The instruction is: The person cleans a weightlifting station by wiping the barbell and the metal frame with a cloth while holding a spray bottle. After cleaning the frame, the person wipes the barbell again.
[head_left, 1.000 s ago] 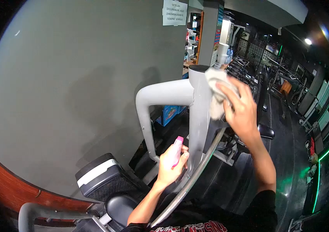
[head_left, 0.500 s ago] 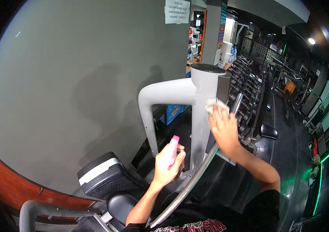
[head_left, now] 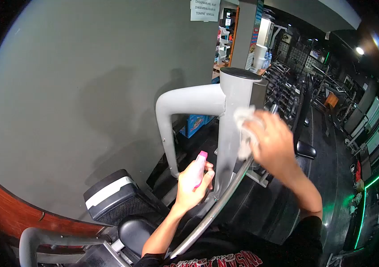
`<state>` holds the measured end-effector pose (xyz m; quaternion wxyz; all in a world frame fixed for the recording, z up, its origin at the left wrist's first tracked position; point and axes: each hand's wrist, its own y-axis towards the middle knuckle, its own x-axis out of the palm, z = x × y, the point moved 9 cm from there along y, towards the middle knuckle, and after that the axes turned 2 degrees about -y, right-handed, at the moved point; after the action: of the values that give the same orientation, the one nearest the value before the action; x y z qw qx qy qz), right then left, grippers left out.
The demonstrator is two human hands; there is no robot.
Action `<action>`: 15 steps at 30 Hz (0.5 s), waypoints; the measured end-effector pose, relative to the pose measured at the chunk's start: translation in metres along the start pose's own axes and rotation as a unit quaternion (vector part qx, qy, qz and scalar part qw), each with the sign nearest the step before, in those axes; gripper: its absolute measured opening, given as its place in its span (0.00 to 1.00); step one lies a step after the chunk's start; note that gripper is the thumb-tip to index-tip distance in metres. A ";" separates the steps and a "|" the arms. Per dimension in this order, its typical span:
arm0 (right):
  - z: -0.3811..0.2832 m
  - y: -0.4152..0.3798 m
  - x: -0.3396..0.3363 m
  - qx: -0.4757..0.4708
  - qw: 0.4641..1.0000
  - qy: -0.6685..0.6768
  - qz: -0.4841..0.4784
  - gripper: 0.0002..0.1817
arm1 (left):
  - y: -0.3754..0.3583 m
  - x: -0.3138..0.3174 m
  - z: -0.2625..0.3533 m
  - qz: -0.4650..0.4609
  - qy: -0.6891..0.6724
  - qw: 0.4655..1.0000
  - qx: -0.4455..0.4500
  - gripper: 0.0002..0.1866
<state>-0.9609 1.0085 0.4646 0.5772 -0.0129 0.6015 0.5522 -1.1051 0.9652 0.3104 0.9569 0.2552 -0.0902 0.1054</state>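
Observation:
My left hand (head_left: 192,184) is wrapped round a small pink bottle (head_left: 200,169), its brighter pink top pointing up and away from me. In my right hand (head_left: 272,140) is a crumpled white cloth (head_left: 245,129), which hangs down below the fingers and overlaps the upright post in this view. That thick grey post (head_left: 228,133) belongs to a gym machine, has a black cap (head_left: 240,73) on top and a bent grey arm (head_left: 189,100) off its left side. A curved metal bar (head_left: 216,213) runs from beneath the cloth down toward my body.
Black padded seats (head_left: 120,200) stand low on the left beside a grey wall (head_left: 73,66). Behind the post is a blue box (head_left: 195,125). Racks of dumbbells (head_left: 281,91) line the way back on the right, with a dark floor (head_left: 318,178) alongside.
My right hand has come nearer to me and slightly right with the cloth, which now hangs looser. My left hand keeps its grip on the bottle. The view has tilted slightly down.

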 end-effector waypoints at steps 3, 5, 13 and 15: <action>0.023 0.028 -0.001 0.028 0.992 -0.091 0.081 0.25 | -0.001 -0.002 0.001 0.006 0.008 1.000 -0.004 0.09; 0.033 0.036 0.026 0.030 0.990 -0.117 0.075 0.24 | -0.002 -0.002 -0.001 0.007 0.010 1.000 -0.017 0.09; 0.017 -0.009 0.073 -0.005 0.962 -0.272 -0.010 0.19 | -0.004 0.006 0.000 -0.044 0.052 0.997 -0.022 0.09; 0.009 -0.034 0.093 -0.039 0.959 -0.280 -0.037 0.16 | -0.004 0.002 0.000 -0.008 0.016 1.000 -0.012 0.08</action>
<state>-0.9638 1.0595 0.3790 0.7416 0.0973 0.3929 0.5350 -1.1025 0.9621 0.3087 0.9621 0.2427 -0.0740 0.1002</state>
